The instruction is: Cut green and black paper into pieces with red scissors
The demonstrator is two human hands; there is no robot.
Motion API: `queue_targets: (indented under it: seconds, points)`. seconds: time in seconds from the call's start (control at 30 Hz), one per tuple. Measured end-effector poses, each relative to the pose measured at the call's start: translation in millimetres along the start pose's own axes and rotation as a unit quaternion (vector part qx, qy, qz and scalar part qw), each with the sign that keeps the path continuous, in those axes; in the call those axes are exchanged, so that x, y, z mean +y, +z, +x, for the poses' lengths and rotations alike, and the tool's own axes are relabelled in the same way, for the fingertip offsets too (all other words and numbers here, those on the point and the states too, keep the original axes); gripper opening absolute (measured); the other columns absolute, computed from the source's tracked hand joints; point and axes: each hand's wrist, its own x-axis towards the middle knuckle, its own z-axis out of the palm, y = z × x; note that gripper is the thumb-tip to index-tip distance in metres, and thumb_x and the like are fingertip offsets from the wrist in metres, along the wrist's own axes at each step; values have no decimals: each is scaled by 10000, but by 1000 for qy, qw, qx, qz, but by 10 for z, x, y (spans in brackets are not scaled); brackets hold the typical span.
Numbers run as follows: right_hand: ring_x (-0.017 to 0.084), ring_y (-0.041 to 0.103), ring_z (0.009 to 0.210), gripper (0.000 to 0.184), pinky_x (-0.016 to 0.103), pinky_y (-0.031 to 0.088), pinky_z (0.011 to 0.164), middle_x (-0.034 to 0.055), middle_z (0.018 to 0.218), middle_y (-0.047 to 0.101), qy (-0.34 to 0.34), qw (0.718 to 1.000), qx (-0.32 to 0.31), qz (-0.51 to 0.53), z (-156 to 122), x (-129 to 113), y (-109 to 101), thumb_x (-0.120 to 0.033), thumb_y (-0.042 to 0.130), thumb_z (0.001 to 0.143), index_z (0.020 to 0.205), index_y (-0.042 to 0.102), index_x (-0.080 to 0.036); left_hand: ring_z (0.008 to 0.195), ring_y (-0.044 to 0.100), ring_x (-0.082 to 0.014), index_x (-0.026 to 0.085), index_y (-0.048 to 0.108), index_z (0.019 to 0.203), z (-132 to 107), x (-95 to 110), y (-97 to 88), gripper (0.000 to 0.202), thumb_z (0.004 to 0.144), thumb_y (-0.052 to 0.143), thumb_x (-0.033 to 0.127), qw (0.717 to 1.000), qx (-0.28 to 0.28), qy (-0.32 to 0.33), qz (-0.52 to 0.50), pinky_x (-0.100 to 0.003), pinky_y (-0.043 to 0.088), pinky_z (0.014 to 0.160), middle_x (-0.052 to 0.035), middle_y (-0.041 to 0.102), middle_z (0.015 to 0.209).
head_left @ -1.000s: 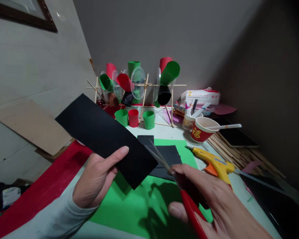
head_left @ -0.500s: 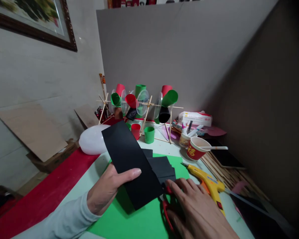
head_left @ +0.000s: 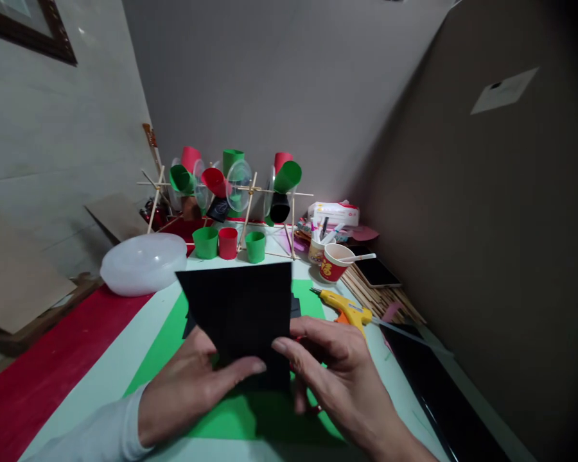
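A black paper sheet [head_left: 238, 308] stands upright in front of me, above a green sheet [head_left: 166, 346] lying on the table. My left hand [head_left: 197, 385] grips its lower left part, thumb across the front. My right hand [head_left: 332, 372] pinches its lower right edge with thumb and fingers. More black paper pieces [head_left: 295, 307] lie behind it on the green sheet. The red scissors are hidden from view.
A yellow glue gun [head_left: 349, 308] lies right of the paper. Behind stand a red paper cup [head_left: 334, 262], three small paper cups [head_left: 228, 242], a stick frame with coloured cups [head_left: 236, 183], a white plastic lid [head_left: 144, 263], and wooden sticks [head_left: 380, 298]. Brown board walls the right side.
My right hand left the scissors and took hold of the black sheet's right edge. The sheet turned from slanting to upright and square to me. The view shifted right.
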Motion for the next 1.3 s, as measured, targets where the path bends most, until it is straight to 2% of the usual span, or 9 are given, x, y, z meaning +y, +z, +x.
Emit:
queue_targets:
  seconds: [0.1, 0.23, 0.47, 0.57, 0.73, 0.87, 1.03, 1.13, 1.3]
  points:
    - [131, 725, 619, 143, 184, 568, 581, 37, 766, 758, -94, 995, 25, -15, 6, -31, -57, -102, 600, 929, 894, 723, -166, 889, 752, -271, 291, 834, 945, 26, -33, -65, 181, 860, 678, 326, 994, 87, 61, -24, -334, 611, 795, -40, 814, 932]
    - [188, 742, 1007, 240, 220, 577, 894, 183, 1074, 769, -254, 958, 50, -120, -1, -48, -85, 3, 577, 862, 1019, 740, -78, 1133, 691, -228, 391, 801, 1045, -28, -77, -126, 289, 897, 644, 198, 976, 158, 146, -30, -273, 566, 906, -14, 756, 1216]
    - [184, 741, 962, 237, 272, 557, 964, 158, 1022, 780, -267, 955, 64, -115, 12, -35, -76, -17, 565, 824, 968, 728, -110, 1164, 662, -263, 337, 825, 967, -114, -83, -85, 194, 881, 691, 226, 961, 154, 219, -70, -300, 554, 936, -50, 705, 1305]
    - [182, 738, 862, 203, 286, 595, 862, 120, 933, 778, -244, 962, 83, -96, 28, -14, -33, -18, 576, 829, 901, 711, -150, 1151, 661, -261, 312, 806, 1000, -81, -104, -49, 201, 843, 737, 206, 950, 203, 196, -132, -270, 575, 887, -51, 708, 1267]
    - [171, 694, 746, 192, 251, 572, 700, 73, 726, 692, -206, 969, 87, -106, 18, 52, 71, -17, 626, 846, 730, 617, -169, 1166, 650, -237, 420, 630, 1305, 11, -54, 10, 640, 740, 842, 207, 922, 224, 110, -297, -291, 550, 960, -6, 585, 1424]
    - [142, 689, 793, 182, 213, 544, 714, 66, 828, 691, -179, 973, 85, -119, -13, 103, 103, -45, 658, 840, 754, 574, -181, 1294, 566, -298, 396, 496, 1452, 15, -32, 23, 768, 763, 827, 319, 911, 201, -20, -361, -378, 503, 1032, -63, 577, 1440]
    - [131, 697, 944, 180, 179, 528, 796, 77, 971, 704, -153, 978, 64, -124, -41, 129, 102, -66, 632, 862, 784, 535, -196, 1157, 634, -281, 382, 515, 1454, -16, -119, 55, 783, 739, 830, 424, 882, 221, -165, -383, -323, 574, 840, -72, 686, 1253]
    - [150, 685, 1008, 207, 198, 537, 834, 97, 996, 706, -147, 981, 39, -118, -39, 127, 101, -64, 602, 865, 774, 483, -207, 1027, 670, -204, 380, 610, 1368, -1, -123, 64, 692, 721, 854, 368, 873, 205, -170, -409, -240, 558, 788, -16, 723, 1104]
    - [210, 654, 1140, 182, 246, 568, 817, 138, 1135, 676, -123, 985, 17, -120, -53, 143, 81, -101, 590, 875, 814, 468, -221, 849, 688, -205, 209, 794, 875, -10, -70, 42, 192, 725, 856, 312, 888, 153, -145, -409, -241, 554, 696, -36, 738, 825]
